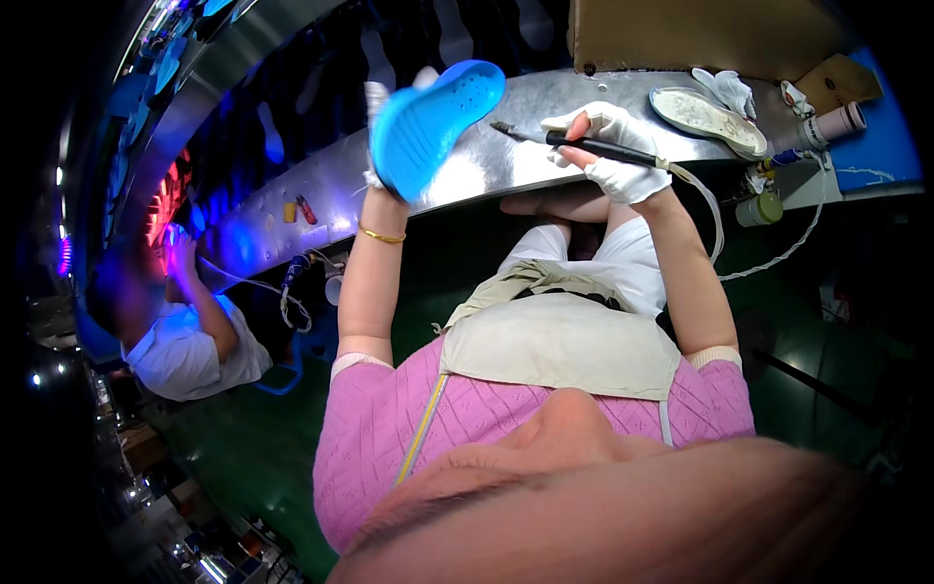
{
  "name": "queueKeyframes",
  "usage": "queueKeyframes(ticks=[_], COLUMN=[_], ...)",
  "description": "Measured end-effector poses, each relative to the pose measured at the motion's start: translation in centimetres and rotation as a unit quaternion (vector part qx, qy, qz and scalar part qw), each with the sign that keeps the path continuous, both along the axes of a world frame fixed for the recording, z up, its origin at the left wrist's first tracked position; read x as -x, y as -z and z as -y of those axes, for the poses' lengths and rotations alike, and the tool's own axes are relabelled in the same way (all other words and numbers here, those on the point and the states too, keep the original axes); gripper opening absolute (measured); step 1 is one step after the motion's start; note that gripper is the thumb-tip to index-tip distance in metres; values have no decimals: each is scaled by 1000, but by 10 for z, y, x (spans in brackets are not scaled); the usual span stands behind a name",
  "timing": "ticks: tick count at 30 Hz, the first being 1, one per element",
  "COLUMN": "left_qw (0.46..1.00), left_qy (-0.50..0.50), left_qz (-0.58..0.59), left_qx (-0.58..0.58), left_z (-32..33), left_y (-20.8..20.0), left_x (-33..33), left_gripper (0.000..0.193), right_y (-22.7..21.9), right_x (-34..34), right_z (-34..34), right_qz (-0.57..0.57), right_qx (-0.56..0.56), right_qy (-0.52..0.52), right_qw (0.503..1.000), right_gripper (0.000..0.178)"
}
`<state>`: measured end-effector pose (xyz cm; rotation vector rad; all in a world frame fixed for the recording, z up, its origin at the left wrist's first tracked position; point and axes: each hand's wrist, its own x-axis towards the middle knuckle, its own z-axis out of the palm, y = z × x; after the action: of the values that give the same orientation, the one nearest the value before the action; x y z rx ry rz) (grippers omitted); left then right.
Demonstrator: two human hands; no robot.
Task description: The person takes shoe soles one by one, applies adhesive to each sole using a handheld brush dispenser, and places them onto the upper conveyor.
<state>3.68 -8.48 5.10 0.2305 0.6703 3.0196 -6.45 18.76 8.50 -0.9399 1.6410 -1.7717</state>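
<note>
In my left hand (pixel 376 105), which wears a white glove, a bright blue shoe sole (pixel 425 127) is held up over the metal bench. The sole covers most of that hand; some gloved fingers show at its edges. My right hand (pixel 615 136), in a white glove with bare fingertips, grips a brush (pixel 618 150) by its black handle. The dark bristle tip points left toward the sole, a small gap from it. A pale tube (pixel 702 192) runs from the handle's rear end down past my wrist.
The metal bench (pixel 321 175) bears a white-lined sole (pixel 710 121), a crumpled white glove (pixel 725 90) and, at left, small red and yellow items. Beyond it, a conveyor (pixel 455 44) carries several soles. A cardboard sheet (pixel 700 34) stands far right. A co-worker (pixel 195 341) sits at left.
</note>
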Motion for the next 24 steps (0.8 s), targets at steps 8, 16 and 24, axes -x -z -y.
queueKeyframes(ticks=[8, 16, 24], left_qw=[996, 987, 983], left_qy=[-5, -106, -139], left_qz=[75, 115, 121], left_qx=[-43, -18, 3], left_z=[-97, -132, -118], left_y=[40, 39, 42], left_x=[-15, 0, 11], left_gripper=[55, 66, 70], right_y=[37, 35, 37], right_x=[-4, -34, -39], right_z=[0, 10, 16], right_qz=[54, -140, -241], right_qx=[83, 83, 92], right_qy=[101, 120, 93], right_qw=[990, 979, 962], right_gripper=[22, 23, 23])
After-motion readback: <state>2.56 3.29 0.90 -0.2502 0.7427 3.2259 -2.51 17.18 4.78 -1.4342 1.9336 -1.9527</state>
